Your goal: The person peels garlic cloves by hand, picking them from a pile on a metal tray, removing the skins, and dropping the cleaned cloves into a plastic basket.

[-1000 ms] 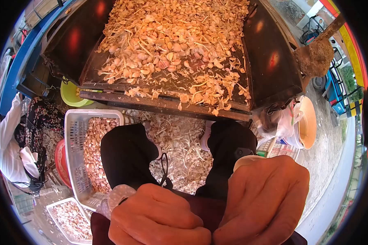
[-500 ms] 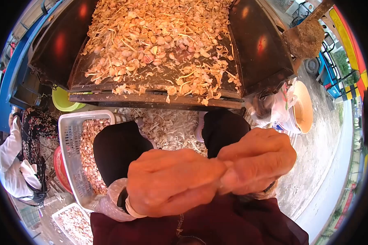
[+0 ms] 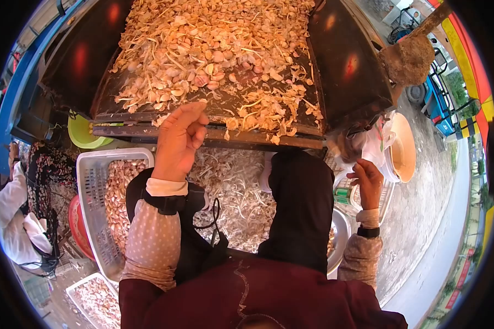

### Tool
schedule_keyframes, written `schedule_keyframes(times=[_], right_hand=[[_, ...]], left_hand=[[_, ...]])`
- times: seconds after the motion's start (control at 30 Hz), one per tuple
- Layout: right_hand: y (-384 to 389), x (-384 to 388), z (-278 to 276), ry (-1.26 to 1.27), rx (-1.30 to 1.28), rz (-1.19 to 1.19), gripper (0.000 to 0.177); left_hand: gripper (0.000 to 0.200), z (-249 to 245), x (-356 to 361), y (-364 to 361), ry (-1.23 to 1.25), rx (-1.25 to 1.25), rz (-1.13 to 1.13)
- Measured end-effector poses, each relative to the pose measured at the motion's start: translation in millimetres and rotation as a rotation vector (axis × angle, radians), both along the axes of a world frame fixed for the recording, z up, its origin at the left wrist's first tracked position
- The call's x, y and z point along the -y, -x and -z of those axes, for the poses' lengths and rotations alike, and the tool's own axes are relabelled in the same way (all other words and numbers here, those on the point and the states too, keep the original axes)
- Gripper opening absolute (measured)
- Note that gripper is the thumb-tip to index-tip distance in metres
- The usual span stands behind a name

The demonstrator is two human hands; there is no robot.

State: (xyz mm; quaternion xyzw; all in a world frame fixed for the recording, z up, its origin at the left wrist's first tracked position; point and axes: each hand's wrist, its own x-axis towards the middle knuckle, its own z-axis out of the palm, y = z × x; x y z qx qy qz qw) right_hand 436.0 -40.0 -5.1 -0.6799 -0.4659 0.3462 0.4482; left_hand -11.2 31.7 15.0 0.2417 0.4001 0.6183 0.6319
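My left hand is raised at the front edge of the dark table, fingers curled with the tips together; a small pale bit shows at the fingertips, too small to name. Garlic cloves and dry skins cover much of the tabletop beyond it. Over on the right, my right hand hangs above a metal bowl, its thumb and forefinger pinched near a plastic bag. What that pinch holds, if anything, cannot be made out.
A white crate of cloves stands left of my legs, with a smaller white tray below it. A green basin, a red basin and another person's pale sleeve are farther left. An orange bucket stands right.
My hands were together in front of my lap and have moved apart. The left went up to the table edge, the right out to the right side.
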Motion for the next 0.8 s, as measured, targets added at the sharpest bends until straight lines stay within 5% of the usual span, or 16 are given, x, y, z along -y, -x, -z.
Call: schedule_keyframes(times=[0.13, 0.2, 0.37, 0.43, 0.53, 0.67, 0.77, 0.8], right_hand=[[118, -92, -50, -0.102, -0.18, -0.432, 0.024], [171, -140, -59, -0.139, -0.074, -0.651, 0.025], [255, -247, -25, -0.259, 0.366, -0.963, 0.031], [273, -270, -7, -0.424, 0.93, -0.972, 0.027], [276, -286, 16, -0.204, 0.73, -0.997, 0.023], [260, -282, 12, -0.323, 0.925, -1.007, 0.021], [255, -260, -1, -0.381, 0.803, -0.964, 0.019], [257, -244, -19, -0.166, 0.51, -0.981, 0.024]], left_hand=[[0.016, 3, -2, -7, 0.058, 0.035, 0.057], [0.016, 4, -3, -7, 0.067, 0.03, 0.062], [0.017, 4, -6, -4, 0.085, -0.004, 0.065], [0.017, 4, -6, -3, 0.082, -0.002, 0.063], [0.017, 3, -6, 1, 0.075, 0.008, 0.07], [0.016, -2, -5, 0, 0.081, 0.012, 0.067], [0.02, 5, -5, 0, 0.058, -0.016, 0.059], [0.02, 2, -3, -3, 0.059, -0.013, 0.055]])
